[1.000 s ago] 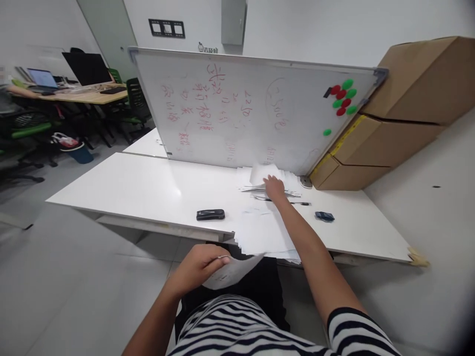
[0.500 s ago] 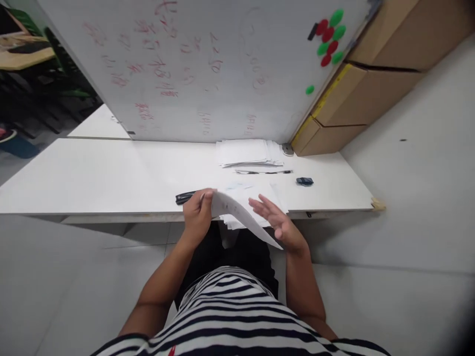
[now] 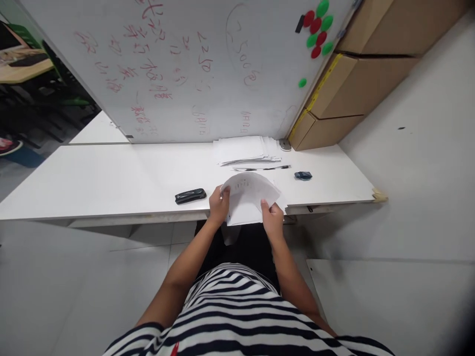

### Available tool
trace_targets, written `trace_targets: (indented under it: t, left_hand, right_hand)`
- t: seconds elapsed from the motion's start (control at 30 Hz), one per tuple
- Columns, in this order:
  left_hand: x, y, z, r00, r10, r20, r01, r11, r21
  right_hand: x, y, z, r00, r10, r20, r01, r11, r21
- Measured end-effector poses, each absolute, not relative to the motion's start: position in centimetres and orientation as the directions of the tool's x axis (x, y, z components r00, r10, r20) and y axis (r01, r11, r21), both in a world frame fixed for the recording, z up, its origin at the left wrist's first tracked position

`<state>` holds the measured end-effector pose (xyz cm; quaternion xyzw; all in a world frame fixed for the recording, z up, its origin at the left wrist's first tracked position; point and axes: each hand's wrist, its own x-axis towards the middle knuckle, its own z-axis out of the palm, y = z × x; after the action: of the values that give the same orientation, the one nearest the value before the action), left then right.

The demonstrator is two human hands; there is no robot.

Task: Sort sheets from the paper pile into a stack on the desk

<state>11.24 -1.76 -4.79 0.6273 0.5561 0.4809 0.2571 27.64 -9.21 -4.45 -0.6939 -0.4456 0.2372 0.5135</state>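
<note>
Both my hands hold a bowed set of white printed sheets (image 3: 248, 190) just above the near edge of the white table (image 3: 111, 178). My left hand (image 3: 218, 205) pinches the sheets' left edge. My right hand (image 3: 272, 215) grips their lower right edge. Under the held sheets lies a loose stack of paper (image 3: 243, 215) overhanging the table's edge. A black stapler (image 3: 190, 196) lies on the table just left of my left hand.
A second paper pile (image 3: 245, 149) sits at the foot of a leaning whiteboard (image 3: 185, 64) with red and green magnets (image 3: 317, 29). A pen (image 3: 260, 168) and a small dark object (image 3: 303, 175) lie nearby. Cardboard boxes (image 3: 356, 84) stand at the back right.
My right hand came back from the far paper pile and took hold of the sheets my left hand carried. The sheets rose from my lap to the table's edge. The view tilted downward.
</note>
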Motion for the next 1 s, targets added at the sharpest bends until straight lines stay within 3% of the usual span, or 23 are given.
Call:
trace_targets:
  t: [0.1,0.2,0.33,0.43,0.6,0.73,1.0]
  left_hand:
    - [10.8,-2.5,-5.4,-0.068,0.951,0.301,0.483,-0.233,0.844]
    - [10.2,-2.5,-4.9,-0.013,0.963,0.268,0.535,-0.22,0.816]
    - [7.6,-1.6,-3.2,0.137,0.92,0.367,0.616,-0.369,0.696]
    - [3.8,-0.1,-2.7,0.188,0.908,0.373,0.78,-0.369,0.506]
    - [-1.0,2.2,-4.4,0.067,0.992,0.108,0.941,-0.099,0.323]
    - [-1.8,2.3,-5.5,0.042,0.981,0.187,0.948,-0.099,0.303]
    - [-2.6,1.9,-5.1,-0.033,0.988,0.153,0.875,-0.045,0.481]
  right_hand:
    - [27.7,-9.2,-5.1,0.483,0.846,0.227,0.471,-0.032,-0.882]
    - [27.8,-8.8,-5.6,0.459,0.861,0.219,0.547,-0.079,-0.834]
    - [28.3,-8.9,-5.5,0.505,0.833,0.227,0.558,-0.114,-0.822]
    - [29.0,-9.2,-4.9,0.537,0.82,0.196,0.444,-0.077,-0.893]
    - [28.6,-8.0,-5.4,0.432,0.901,-0.037,0.14,-0.107,-0.984]
    - [27.3,-7.0,-5.7,0.37,0.926,-0.071,0.16,-0.138,-0.977]
    - [26.2,-8.1,-5.7,0.355,0.927,-0.124,0.211,-0.209,-0.955]
